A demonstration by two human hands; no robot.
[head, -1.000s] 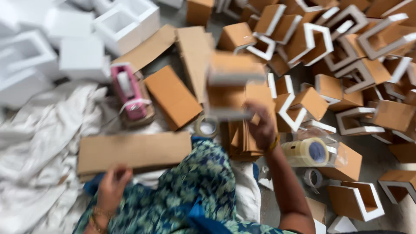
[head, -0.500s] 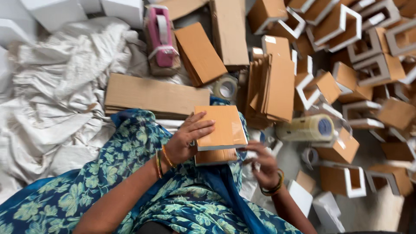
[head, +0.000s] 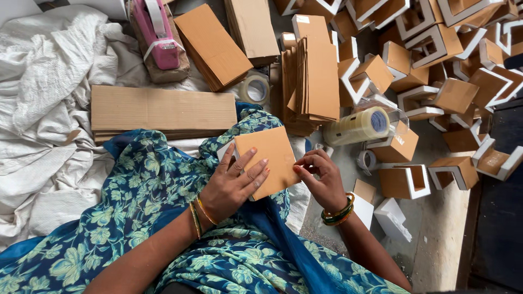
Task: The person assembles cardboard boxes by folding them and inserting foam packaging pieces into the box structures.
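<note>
A small square cardboard box (head: pixel 268 159) is held on the lap, pressed flat by the spread left hand (head: pixel 231 185) and pinched at its edge by the right hand (head: pixel 322 179). Many finished boxes (head: pixel 436 98) are piled nearby; flat cardboard blanks (head: pixel 316 76) are left unfolded.

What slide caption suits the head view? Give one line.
Left hand flat on a brown cardboard box, right hand at its edge.
</note>
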